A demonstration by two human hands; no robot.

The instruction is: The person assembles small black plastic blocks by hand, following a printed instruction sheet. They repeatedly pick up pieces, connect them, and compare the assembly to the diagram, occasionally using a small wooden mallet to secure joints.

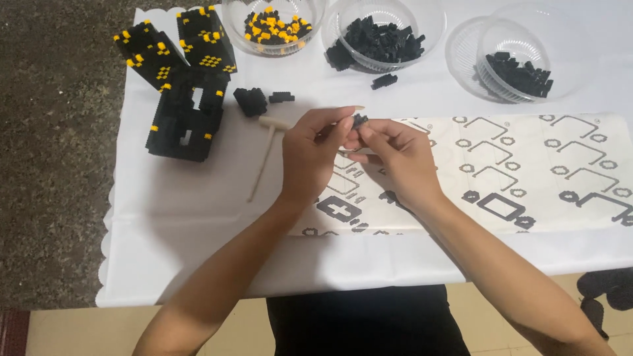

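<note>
My left hand [313, 155] and my right hand [395, 158] meet above the middle of the white table cover. Together they pinch a small cluster of black mini bricks [359, 120] between the fingertips. Under both hands lies a printed instruction sheet [527, 171] with black outline diagrams. A small wooden mallet [267, 148] rests just left of my left hand. Farther left stands a black-and-yellow brick model [184, 79], partly built, with loose black brick clumps [258, 100] beside it.
Three clear plastic bowls sit along the far edge: one with yellow and black bricks [275, 28], one with black bricks [379, 41], one with fewer black bricks [517, 69]. A stray black piece [384, 81] lies near the middle bowl. The table cover [165, 231] ends at left on a dark speckled surface.
</note>
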